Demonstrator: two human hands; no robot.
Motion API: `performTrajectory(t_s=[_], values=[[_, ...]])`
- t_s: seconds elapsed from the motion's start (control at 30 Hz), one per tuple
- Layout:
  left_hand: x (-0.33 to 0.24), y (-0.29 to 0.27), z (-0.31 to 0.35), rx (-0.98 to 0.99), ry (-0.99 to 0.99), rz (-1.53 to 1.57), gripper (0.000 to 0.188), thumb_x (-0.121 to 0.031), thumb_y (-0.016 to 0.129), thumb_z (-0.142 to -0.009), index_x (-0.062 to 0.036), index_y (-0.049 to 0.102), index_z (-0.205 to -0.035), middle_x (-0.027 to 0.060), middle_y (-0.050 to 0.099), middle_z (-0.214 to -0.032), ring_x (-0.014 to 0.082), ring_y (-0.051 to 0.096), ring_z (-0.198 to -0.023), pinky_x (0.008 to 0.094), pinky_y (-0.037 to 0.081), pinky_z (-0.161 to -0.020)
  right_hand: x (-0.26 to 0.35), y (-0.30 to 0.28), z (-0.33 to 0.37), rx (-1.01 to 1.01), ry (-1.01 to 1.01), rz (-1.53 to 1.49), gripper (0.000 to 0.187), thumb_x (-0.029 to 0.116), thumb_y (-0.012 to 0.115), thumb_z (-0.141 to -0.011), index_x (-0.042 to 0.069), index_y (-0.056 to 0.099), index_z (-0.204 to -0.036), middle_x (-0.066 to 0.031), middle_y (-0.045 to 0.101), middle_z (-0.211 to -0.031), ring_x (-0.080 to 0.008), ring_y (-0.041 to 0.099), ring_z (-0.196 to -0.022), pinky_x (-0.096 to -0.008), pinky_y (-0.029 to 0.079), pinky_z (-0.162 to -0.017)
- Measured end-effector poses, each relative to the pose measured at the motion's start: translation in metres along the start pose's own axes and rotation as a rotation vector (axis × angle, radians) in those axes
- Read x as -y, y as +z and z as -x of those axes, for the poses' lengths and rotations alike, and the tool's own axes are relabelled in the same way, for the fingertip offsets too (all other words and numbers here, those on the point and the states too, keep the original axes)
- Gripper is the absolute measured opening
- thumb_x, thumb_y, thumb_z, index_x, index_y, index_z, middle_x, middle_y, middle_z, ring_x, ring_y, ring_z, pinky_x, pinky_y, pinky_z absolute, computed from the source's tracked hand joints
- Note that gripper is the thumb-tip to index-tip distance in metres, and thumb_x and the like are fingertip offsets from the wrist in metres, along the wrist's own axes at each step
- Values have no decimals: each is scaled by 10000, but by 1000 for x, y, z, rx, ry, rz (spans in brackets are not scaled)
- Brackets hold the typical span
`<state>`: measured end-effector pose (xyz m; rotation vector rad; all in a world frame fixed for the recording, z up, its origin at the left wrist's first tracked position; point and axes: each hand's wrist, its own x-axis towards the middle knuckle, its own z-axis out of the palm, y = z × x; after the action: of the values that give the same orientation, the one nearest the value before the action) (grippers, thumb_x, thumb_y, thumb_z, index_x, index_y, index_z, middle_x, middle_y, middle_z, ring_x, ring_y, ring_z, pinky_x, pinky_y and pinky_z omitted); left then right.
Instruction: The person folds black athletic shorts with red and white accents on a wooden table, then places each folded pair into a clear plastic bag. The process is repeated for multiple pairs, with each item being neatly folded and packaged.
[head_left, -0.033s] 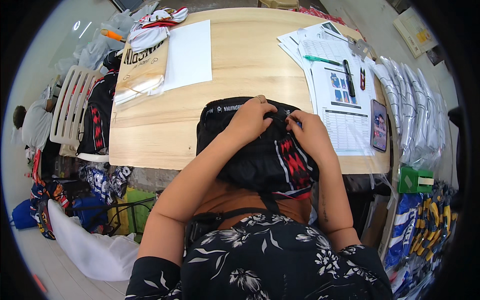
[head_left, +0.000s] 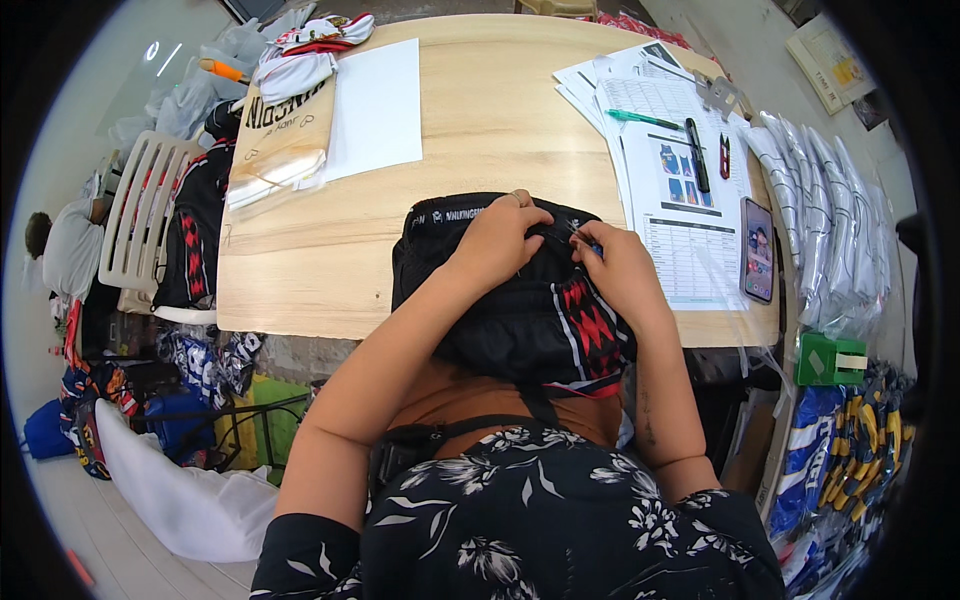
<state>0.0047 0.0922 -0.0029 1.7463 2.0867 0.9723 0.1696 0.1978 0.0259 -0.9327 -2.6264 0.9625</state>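
A pair of black sports shorts (head_left: 500, 335) with a red diamond side panel lies across the table's near edge and my lap. Its elastic waistband (head_left: 440, 217), with white print, faces up and is folded open. My left hand (head_left: 500, 235) pinches the waistband near its middle, thumb and fingers drawn together. Just to the right, my right hand (head_left: 615, 260) is closed at the waistband around a small tool with a thin metal tip and a bit of blue. Most of that tool is hidden by the fingers, and its kind is unclear.
On the table (head_left: 480, 100) lie printed sheets (head_left: 690, 250) with a green pen (head_left: 645, 120), a black marker (head_left: 697, 155) and a phone (head_left: 757, 250). Left stand a packed brown bag (head_left: 290, 130), white paper (head_left: 385, 110) and a chair (head_left: 140, 215). Bagged garments (head_left: 830, 220) line the right.
A bit of blue and a metal tip now show at my right fingers, which have turned slightly. My left hand and the shorts stay nearly in place.
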Motion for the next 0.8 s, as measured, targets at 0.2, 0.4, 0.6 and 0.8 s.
performTrajectory(t_s=[0.2,0.4,0.6,0.8], values=[[10,7,4,-77,116,-30,187,-109,730,-788,-88,730,-974,95,630,-947,311,630,-914,414,532,-778,-3,14,-1,-91,-1,-284,164,9,569,-932,-52,620,-1076,-154,708,-901,-200,695,-816,-301,527,-765],[25,-3,-3,-2,15,281,125,-74,709,-854,-36,739,-970,74,714,-868,196,682,-793,303,534,-704,-4,21,1,-119,32,-267,160,15,592,-916,-53,617,-1059,-147,700,-885,-188,687,-834,-297,521,-759],[30,-12,-6,143,-273,579,145,-83,664,-925,11,725,-1017,50,727,-868,92,659,-800,237,530,-695,1,9,4,-113,51,-51,254,160,695,-848,35,646,-1064,-168,715,-915,-327,693,-876,-402,529,-771],[30,-12,-10,177,-298,621,141,-91,647,-944,-2,721,-1025,33,718,-885,81,646,-791,224,529,-701,16,11,0,-54,75,204,296,268,749,-815,80,687,-1034,-147,721,-901,-340,697,-863,-430,541,-772]])
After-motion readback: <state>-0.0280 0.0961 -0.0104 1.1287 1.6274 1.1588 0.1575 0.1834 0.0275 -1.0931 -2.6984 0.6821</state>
